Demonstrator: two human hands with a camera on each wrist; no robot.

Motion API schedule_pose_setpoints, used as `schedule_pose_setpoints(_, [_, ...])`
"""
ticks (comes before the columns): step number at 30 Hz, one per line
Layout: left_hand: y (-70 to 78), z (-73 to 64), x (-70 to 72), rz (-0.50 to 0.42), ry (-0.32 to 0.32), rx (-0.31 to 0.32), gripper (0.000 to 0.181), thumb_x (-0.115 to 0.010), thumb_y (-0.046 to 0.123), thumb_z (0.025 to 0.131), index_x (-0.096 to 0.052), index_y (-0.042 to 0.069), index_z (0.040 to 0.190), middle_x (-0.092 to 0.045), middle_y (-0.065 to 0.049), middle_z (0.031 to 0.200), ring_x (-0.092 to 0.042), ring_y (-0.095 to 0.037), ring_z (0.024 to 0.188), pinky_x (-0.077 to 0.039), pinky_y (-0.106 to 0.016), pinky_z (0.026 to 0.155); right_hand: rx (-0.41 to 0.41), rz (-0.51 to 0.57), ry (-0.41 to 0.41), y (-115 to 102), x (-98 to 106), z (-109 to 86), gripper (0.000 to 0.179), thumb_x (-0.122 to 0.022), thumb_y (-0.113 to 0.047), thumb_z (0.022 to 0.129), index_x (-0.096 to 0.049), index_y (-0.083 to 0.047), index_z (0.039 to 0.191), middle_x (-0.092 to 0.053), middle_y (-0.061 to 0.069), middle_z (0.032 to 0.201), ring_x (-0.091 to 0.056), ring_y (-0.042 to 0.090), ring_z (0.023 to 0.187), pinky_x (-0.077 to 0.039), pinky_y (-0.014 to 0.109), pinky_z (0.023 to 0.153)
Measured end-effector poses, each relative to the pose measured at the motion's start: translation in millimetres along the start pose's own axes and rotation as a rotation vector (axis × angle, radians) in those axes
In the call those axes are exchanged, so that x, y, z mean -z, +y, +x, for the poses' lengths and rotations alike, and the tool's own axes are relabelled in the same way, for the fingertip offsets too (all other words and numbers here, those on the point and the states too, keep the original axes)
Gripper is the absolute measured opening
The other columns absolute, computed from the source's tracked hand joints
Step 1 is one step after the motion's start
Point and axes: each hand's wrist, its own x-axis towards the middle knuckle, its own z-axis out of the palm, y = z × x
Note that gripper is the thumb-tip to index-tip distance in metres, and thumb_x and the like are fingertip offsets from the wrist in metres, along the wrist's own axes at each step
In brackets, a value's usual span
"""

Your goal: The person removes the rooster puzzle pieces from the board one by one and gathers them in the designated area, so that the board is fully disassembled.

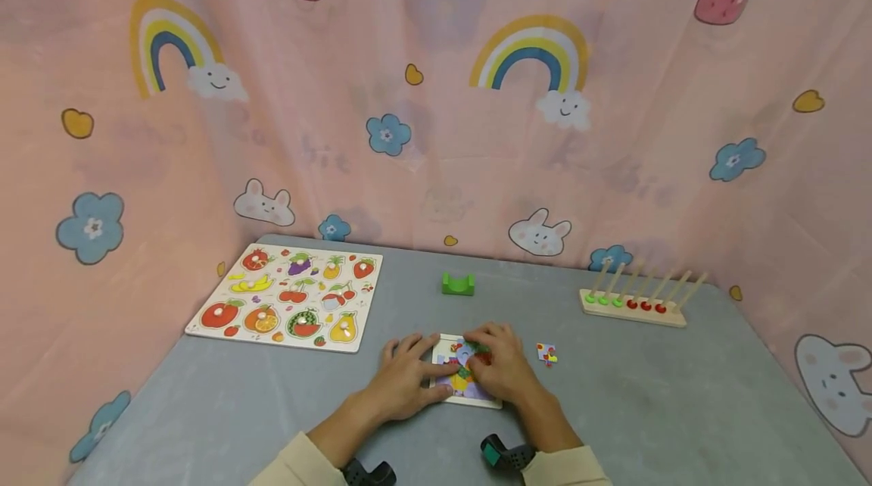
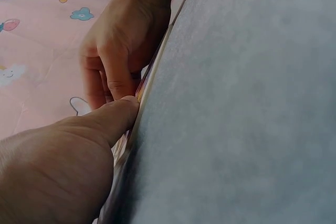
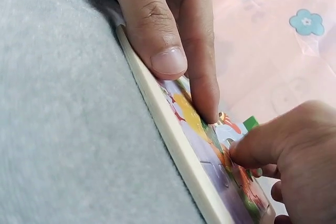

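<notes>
A small wooden-framed jigsaw puzzle [image 1: 470,399] with a colourful picture lies between the two hands. My left hand [image 1: 406,378] rests along its left side, thumb on the lower edge and index finger stretched onto the picture. In the right wrist view, the left thumb [image 3: 169,59] lies over the pale rim. My right hand [image 1: 502,365] bends over the puzzle's right part, thumb and fingers pinching a puzzle piece [image 3: 256,172] at the picture, mostly hidden by the fingers. One loose puzzle piece [image 1: 546,353] lies on the table to the right of the right hand.
A wooden fruit peg board [image 1: 359,304] lies at the left. Behind the puzzle stands a green U-shaped block [image 1: 458,286]. At the back right is a wooden base [image 1: 633,313] with upright pegs and green and red beads. A pink patterned curtain [image 1: 450,168] borders the grey table [image 1: 272,395].
</notes>
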Motion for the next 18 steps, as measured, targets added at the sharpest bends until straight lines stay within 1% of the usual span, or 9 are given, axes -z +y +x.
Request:
schedule_pose_setpoints(6, [0.1, 0.7, 0.4, 0.008, -0.009, -0.008, 0.037, -0.063, 0.047, 0.09, -0.066, 0.036, 0.126, -0.039, -0.008, 0.149, -0.031, -0.037, 0.134, -0.02, -0.062, 0.099, 0.001, 0.005, 0.002, 0.9, -0.2, -0.4, 0.032, -0.072, -0.004, 0.076, -0.073, -0.004, 0.108, -0.06, 0.0, 0.1, -0.047, 0.023, 0.097, -0.034, 0.048, 0.086])
schedule_pose_setpoints(13, [-0.2, -0.1, 0.6, 0.011, -0.017, 0.003, 0.037, -0.064, 0.046, 0.09, -0.066, 0.035, 0.126, -0.039, -0.007, 0.149, -0.03, -0.037, 0.135, -0.02, -0.062, 0.1, 0.012, 0.003, 0.005, -0.8, -1.6, 0.0, 0.03, -0.073, -0.003, 0.079, -0.072, -0.003, 0.109, -0.06, 0.001, 0.101, -0.048, 0.023, 0.097, -0.034, 0.05, 0.087])
schedule_pose_setpoints(18, [-0.3, 0.2, 0.5, 0.008, -0.015, 0.003, 0.037, -0.063, 0.046, 0.091, -0.066, 0.035, 0.126, -0.038, -0.007, 0.149, -0.03, -0.036, 0.135, -0.02, -0.062, 0.1, 0.025, 0.014, 0.032, -2.2, 1.7, 1.5, 0.03, -0.072, -0.001, 0.079, -0.072, -0.003, 0.109, -0.061, 0.0, 0.102, -0.05, 0.023, 0.099, -0.034, 0.051, 0.088])
